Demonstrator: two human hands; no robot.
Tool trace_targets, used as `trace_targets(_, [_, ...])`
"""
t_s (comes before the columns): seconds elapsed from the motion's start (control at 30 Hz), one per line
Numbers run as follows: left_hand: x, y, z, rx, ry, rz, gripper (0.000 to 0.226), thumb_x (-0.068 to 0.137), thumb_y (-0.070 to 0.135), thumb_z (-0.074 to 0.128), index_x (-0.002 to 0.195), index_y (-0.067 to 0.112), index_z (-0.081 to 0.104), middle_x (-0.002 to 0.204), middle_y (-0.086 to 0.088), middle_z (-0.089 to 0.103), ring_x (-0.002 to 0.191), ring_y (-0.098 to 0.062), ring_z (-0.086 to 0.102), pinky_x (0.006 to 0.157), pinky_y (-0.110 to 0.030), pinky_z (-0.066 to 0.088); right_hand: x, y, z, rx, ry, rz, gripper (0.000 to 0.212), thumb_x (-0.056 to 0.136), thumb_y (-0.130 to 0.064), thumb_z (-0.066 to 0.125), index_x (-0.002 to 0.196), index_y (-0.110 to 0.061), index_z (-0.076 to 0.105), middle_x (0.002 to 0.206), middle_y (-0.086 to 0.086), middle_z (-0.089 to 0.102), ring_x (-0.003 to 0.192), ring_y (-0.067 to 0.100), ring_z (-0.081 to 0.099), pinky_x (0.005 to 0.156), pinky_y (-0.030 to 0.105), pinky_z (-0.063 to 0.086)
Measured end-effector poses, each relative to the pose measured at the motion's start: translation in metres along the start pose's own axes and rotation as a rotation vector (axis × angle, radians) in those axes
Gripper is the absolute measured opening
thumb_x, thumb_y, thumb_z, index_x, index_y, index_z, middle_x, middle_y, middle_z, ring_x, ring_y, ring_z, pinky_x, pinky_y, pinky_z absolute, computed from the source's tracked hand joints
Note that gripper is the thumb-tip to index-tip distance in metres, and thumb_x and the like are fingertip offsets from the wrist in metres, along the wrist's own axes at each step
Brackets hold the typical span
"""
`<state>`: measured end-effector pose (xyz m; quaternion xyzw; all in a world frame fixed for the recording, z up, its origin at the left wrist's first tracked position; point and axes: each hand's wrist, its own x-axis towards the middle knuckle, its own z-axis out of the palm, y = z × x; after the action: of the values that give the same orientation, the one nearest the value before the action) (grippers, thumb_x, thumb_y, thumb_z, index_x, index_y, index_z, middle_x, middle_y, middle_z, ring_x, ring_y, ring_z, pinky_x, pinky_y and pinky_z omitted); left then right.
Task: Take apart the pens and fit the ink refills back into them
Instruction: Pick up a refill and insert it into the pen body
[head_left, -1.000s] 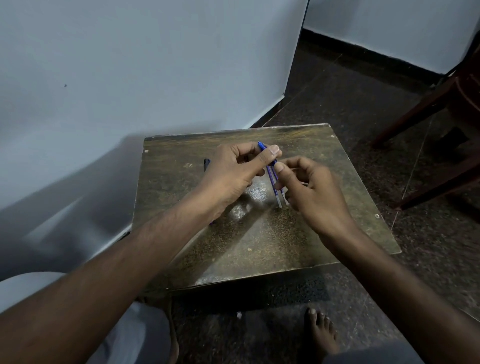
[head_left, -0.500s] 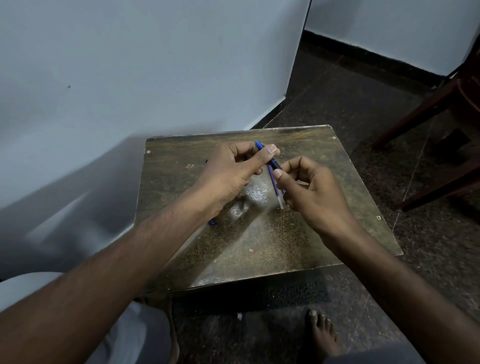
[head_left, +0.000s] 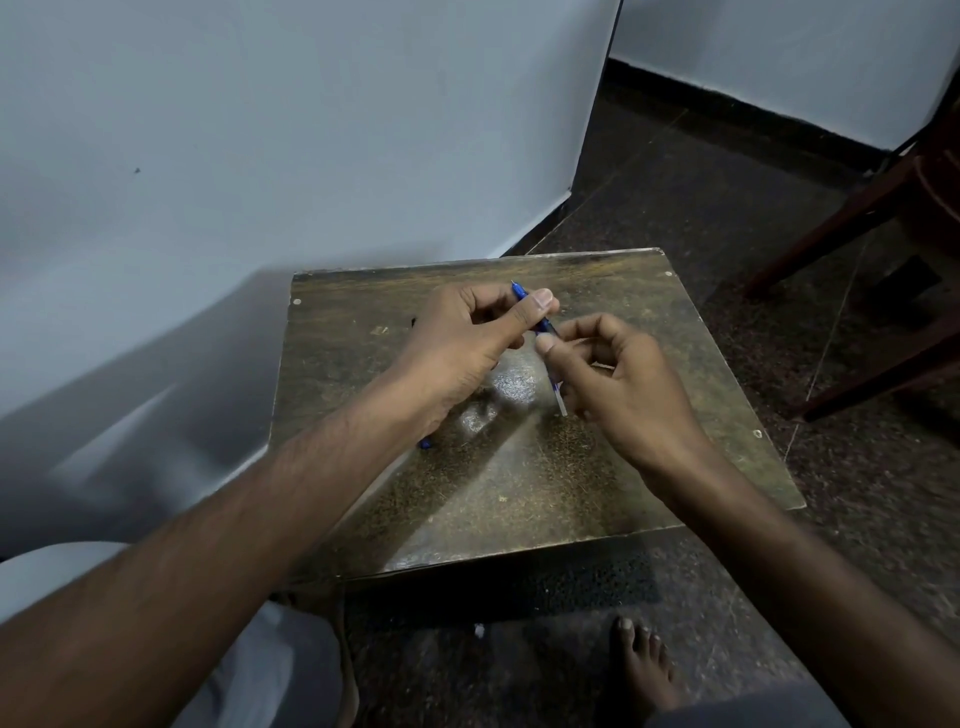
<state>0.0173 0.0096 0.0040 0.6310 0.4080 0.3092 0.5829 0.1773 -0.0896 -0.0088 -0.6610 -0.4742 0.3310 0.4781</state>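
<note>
we see the left hand (head_left: 470, 345) curled around the upper part of a blue pen (head_left: 545, 326), its thumb laid along the barrel and the fingers folded behind it, so the pointed tip sticks out past the thumb toward the far edge. the right hand (head_left: 623, 382) meets it from the other side, with thumb and forefinger pinched on the lower stretch of the same pen, the other fingers loosely folded under the palm. the pen runs on a slant between the two hands, blue near the left thumb and paler, almost clear, at the end that pokes out below the right fingers; we cannot tell whether that pale end is the refill or the barrel. both hands hover just above the tabletop (head_left: 519, 488), a worn, dark, glossy square board with small screws at its corners and a bright patch of reflected light under the hands. a small blue piece (head_left: 425, 444) peeks out on the tabletop from beneath the left wrist, mostly hidden, and a thin dark object (head_left: 413, 322) shows just past the left hand. beyond the tabletop stands a pale wall (head_left: 311, 130), with dark speckled floor (head_left: 727, 197) to the right, the legs of a wooden chair (head_left: 857, 208) at the right edge, and a bare foot (head_left: 641, 665) below.
</note>
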Motion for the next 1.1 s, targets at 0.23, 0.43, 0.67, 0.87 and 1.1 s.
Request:
trace_targets(0.23, [0.0013,0.0000,-0.0026,0.005,0.001,-0.017,0.023,0.097,0.050,0.077,0.104,0.031,0.088,0.108,-0.007,0.082,0.078,0.004,0.064,0.064,-0.009,0.048,-0.0004,-0.0016,-0.0002,0.002,-0.022,0.021,0.027,0.110,-0.041,0.058,0.105,-0.021,0.075,0.084,0.001,0.078,0.065,0.014,0.067,0.061,0.031,0.050])
trace_targets(0.43, [0.0018,-0.0010,-0.0024,0.007,-0.005,-0.012,0.029,0.096,0.051,0.078,0.104,0.025,0.088,0.111,-0.021,0.078,0.076,0.001,0.062,0.072,-0.021,0.047,-0.0001,-0.0021,0.0000,-0.021,-0.031,0.014,0.030,0.114,-0.032,0.053,0.101,-0.016,0.075,0.081,0.000,0.077,0.063,0.013,0.065,0.062,0.030,0.049])
trace_targets(0.67, [0.0019,-0.0004,-0.0031,0.007,0.003,-0.014,0.023,0.096,0.049,0.078,0.103,0.030,0.089,0.109,-0.018,0.079,0.075,0.004,0.061,0.071,-0.019,0.047,-0.0001,-0.0019,-0.0011,-0.033,0.004,0.001,0.013,0.101,-0.024,0.076,0.105,-0.013,0.069,0.090,0.012,0.078,0.070,0.027,0.070,0.070,0.045,0.059])
trace_targets(0.87, [0.0006,0.0014,-0.0042,-0.007,0.012,-0.038,0.023,0.096,0.052,0.078,0.101,0.033,0.089,0.106,0.003,0.085,0.077,0.008,0.064,0.074,-0.022,0.046,-0.0019,-0.0026,-0.0002,-0.025,-0.002,-0.008,0.018,0.103,-0.035,0.072,0.113,-0.021,0.071,0.087,0.003,0.079,0.068,0.021,0.072,0.067,0.040,0.058])
trace_targets(1.1, [0.0007,0.0014,-0.0020,-0.047,0.018,-0.031,0.024,0.097,0.055,0.075,0.098,0.035,0.089,0.108,-0.006,0.084,0.080,0.002,0.060,0.072,-0.022,0.048,-0.0027,-0.0012,0.0023,-0.046,0.020,-0.087,0.010,0.105,-0.026,0.070,0.103,-0.019,0.076,0.076,0.001,0.079,0.058,0.012,0.070,0.060,0.025,0.053])
